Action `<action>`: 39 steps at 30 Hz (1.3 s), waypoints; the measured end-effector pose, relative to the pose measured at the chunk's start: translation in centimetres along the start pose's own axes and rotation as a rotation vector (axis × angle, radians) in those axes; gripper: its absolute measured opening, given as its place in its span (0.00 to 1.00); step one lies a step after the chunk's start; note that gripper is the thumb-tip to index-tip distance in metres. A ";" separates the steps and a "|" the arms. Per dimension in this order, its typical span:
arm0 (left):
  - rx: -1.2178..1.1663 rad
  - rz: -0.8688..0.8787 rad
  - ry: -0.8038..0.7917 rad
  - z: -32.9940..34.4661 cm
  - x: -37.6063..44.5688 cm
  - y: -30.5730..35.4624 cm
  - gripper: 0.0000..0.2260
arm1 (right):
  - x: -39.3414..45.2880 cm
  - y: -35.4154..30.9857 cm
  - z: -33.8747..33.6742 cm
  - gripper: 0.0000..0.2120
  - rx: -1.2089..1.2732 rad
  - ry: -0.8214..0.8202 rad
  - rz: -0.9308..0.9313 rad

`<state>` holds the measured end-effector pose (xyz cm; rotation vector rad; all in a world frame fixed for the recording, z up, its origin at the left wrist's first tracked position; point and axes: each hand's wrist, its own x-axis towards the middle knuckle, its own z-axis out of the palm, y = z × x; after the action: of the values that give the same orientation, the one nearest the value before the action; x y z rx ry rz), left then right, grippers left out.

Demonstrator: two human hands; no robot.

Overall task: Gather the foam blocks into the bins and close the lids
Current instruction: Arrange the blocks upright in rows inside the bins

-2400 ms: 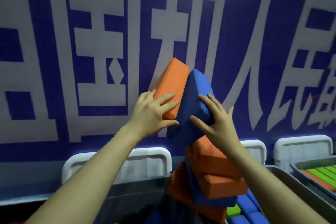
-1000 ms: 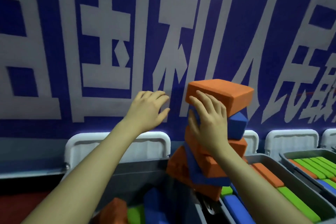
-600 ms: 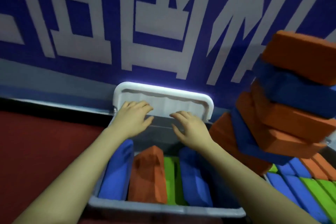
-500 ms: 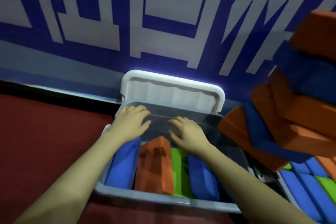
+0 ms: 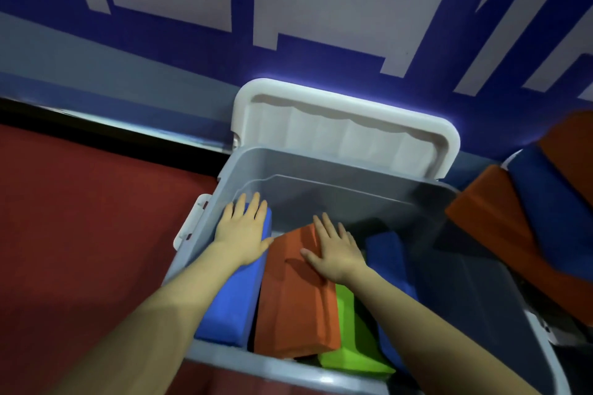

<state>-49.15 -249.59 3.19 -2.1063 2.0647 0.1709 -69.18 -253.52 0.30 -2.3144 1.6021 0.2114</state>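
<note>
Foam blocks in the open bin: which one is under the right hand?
The orange block. The right hand lies flat on its far end, while the left hand rests on the blue block beside it.

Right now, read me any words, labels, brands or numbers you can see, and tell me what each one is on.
Blue wall banner: large white characters, cropped by the top of the frame; only strokes show, so none can be read.
Grey bin and its open white lid: no label or number visible.
Foam blocks, such as the orange block: no print.
</note>
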 end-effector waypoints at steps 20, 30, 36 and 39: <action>-0.090 0.022 0.008 1.7 0.8 0.6 0.39 | 1.7 -0.9 1.4 0.37 0.215 0.128 0.056; -0.331 0.034 0.181 -1.5 -1.4 1.7 0.34 | -3.1 -0.5 -1.6 0.34 0.245 0.267 0.075; -0.375 0.021 0.372 -2.9 -4.3 1.1 0.27 | -5.1 -2.0 -3.3 0.31 0.295 0.542 0.004; -0.358 -0.010 0.344 -2.3 -4.9 1.1 0.22 | -5.5 -2.8 -2.9 0.32 0.234 0.557 0.009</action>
<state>-50.44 -245.27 6.43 -2.5063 2.3613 0.2025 -68.76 -248.72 5.16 -2.2952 1.7561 -0.6404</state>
